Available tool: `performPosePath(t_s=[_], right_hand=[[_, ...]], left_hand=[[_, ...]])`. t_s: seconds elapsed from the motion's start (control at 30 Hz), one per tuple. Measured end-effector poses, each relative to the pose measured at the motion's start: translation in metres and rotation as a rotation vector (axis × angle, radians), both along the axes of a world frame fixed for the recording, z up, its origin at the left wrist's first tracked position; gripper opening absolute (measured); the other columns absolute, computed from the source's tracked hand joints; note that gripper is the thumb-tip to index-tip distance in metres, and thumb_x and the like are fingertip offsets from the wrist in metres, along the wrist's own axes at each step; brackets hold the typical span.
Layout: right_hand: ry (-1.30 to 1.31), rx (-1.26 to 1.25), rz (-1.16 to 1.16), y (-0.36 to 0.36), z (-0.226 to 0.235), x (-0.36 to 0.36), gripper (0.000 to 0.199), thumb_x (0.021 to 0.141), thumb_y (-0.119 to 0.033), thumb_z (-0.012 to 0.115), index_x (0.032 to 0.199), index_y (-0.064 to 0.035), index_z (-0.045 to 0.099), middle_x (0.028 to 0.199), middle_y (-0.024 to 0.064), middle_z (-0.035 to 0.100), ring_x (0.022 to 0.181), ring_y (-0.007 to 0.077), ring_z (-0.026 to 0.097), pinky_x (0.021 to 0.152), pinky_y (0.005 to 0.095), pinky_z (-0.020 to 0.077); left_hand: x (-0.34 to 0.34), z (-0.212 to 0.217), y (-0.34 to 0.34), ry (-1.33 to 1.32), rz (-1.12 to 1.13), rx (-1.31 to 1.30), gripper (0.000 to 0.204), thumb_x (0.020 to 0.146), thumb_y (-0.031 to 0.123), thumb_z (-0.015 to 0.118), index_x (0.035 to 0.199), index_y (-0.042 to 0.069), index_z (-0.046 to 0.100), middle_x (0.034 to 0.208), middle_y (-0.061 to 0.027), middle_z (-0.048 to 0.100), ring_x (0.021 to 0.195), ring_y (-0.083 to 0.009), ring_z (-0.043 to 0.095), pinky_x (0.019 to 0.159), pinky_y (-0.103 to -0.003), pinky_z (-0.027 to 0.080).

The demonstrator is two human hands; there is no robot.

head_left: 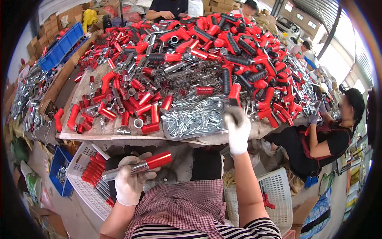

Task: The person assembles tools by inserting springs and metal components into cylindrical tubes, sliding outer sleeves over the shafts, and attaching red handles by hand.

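My left hand (131,175), in a white glove with grey fingers, is closed around a metal tube (138,167) with a shiny red sleeve on its right end. The tube lies almost level above my lap, tilted slightly up to the right. My right hand (237,129), gloved the same way, is at the right edge of a clear tray (175,136) heaped with small silver pins (195,115). Just beyond its fingers is a red handle (234,92) beside a black ribbed grip. Those fingers are blurred and partly hidden, so their grasp is unclear.
Red-and-black handles (242,47) pile high across the table, with loose red sleeves (131,107) to the left. White baskets (73,163) flank my legs; the left one holds several red-handled pieces. A blue bin (59,169) stands farther left. A co-worker (326,139) sits at right; others are behind the pile.
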State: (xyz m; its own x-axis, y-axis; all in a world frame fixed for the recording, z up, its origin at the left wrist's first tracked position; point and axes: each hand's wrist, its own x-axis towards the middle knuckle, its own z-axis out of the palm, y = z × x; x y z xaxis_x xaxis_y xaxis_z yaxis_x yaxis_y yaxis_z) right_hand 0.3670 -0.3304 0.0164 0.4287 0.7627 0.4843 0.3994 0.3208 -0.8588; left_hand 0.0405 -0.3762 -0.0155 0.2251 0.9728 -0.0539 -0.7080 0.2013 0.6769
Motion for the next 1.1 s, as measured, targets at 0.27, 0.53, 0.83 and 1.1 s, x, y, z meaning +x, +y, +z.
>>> performPosePath(t_s=[0.27,0.53,0.83,1.1], right_hand=[[-0.081,-0.186,0.514,-0.055,-0.006,-0.080,0.009,0.089,0.001,0.061,0.098,0.0023,0.060,0.087,0.0118,0.066,0.076,0.0147,0.067,0.066,0.0268,0.0532],[0.050,-0.029,0.461,-0.063,-0.021,-0.089,0.007,0.092,0.003,0.056,0.098,0.0008,0.053,0.090,0.0109,0.061,0.067,0.0130,0.059,0.064,0.0267,0.0501],[-0.201,0.066,0.424,-0.060,-0.008,-0.086,0.015,0.083,0.000,0.066,0.095,-0.0010,0.057,0.086,0.0146,0.062,0.076,0.0300,0.064,0.070,0.0361,0.0521],[-0.660,0.076,-0.318,-0.009,-0.009,0.012,0.052,0.079,-0.013,0.073,0.126,-0.0040,0.054,0.110,0.0185,0.063,0.102,0.0369,0.060,0.089,0.0465,0.0474]], left_hand=[[-0.001,0.003,0.007,-0.015,-0.090,0.040,0.047,0.083,0.039,0.071,0.112,0.004,0.058,0.126,-0.0308,0.055,0.092,-0.0503,0.066,0.070,-0.047,0.065],[0.010,0.006,0.004,-0.190,-0.098,-0.108,0.039,0.087,0.038,0.067,0.107,0.006,0.057,0.122,-0.0291,0.056,0.088,-0.0481,0.067,0.065,-0.043,0.066],[0.026,0.001,0.000,-0.161,-0.147,-0.109,0.034,0.092,0.039,0.059,0.107,0.008,0.058,0.120,-0.0251,0.057,0.090,-0.0419,0.065,0.068,-0.041,0.063],[0.020,-0.022,0.000,-0.444,-0.030,-0.200,0.030,0.092,0.034,0.063,0.112,0.011,0.060,0.124,-0.0217,0.055,0.092,-0.0371,0.062,0.067,-0.042,0.064]])
